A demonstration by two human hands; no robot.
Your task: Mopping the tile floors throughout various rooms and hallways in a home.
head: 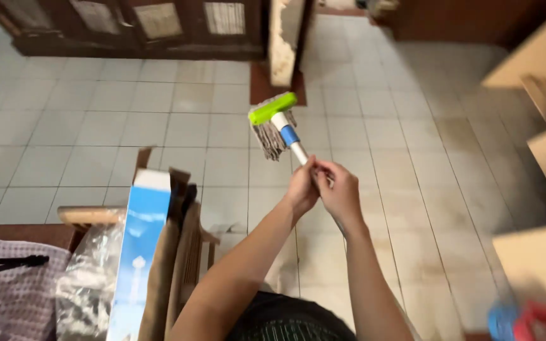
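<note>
The pale tiled floor (159,132) spreads wide, with a blue-and-white carton (139,252) and crinkled plastic bag (86,284) at its near left edge. Mopping looks in hand; a push stroke would call for a steady grip. The mop (274,126), green head with grey strands, is over mid-floor. Left hand (301,189) and right hand (342,192) have their fingers wrapped tight round its handle.

Place: I saw a lived-in home room | Floor: pale square ceramic floor tiles (159,126) | Wall side: dark wooden cabinet with panelled doors (140,28) | Clutter: tall blue-and-white cardboard box (139,252), crumpled clear plastic bag (86,278), lilac checked cloth (20,297)
</note>
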